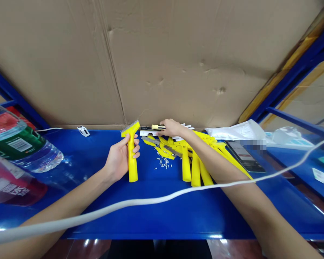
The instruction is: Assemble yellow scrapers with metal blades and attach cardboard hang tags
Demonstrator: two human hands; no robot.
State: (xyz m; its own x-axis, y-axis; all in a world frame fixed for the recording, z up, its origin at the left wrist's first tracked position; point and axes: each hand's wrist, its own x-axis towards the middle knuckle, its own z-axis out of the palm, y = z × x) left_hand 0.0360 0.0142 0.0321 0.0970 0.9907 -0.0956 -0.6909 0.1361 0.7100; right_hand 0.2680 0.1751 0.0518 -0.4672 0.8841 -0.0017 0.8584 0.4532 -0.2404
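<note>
My left hand (121, 156) is closed around the handle of a yellow scraper (133, 162), held upright with its blade end at the top. Toward the back of the table, my right hand (170, 128) has its fingers closed on the end of a screwdriver (158, 127) with a pale yellow and black handle. Just below that hand lies a pile of yellow scraper heads (164, 151) with grey blades. Small screws and nuts (164, 162) are scattered in front of them. Several yellow handles (196, 169) lie partly under my right forearm.
A white cable (151, 200) crosses the foreground above both forearms. On the left stand a large water bottle (24, 144) and a red container (13, 183). At right are a phone (244, 156) and a white plastic bag (234, 130). Cardboard (162, 64) walls off the back of the blue table (151, 223).
</note>
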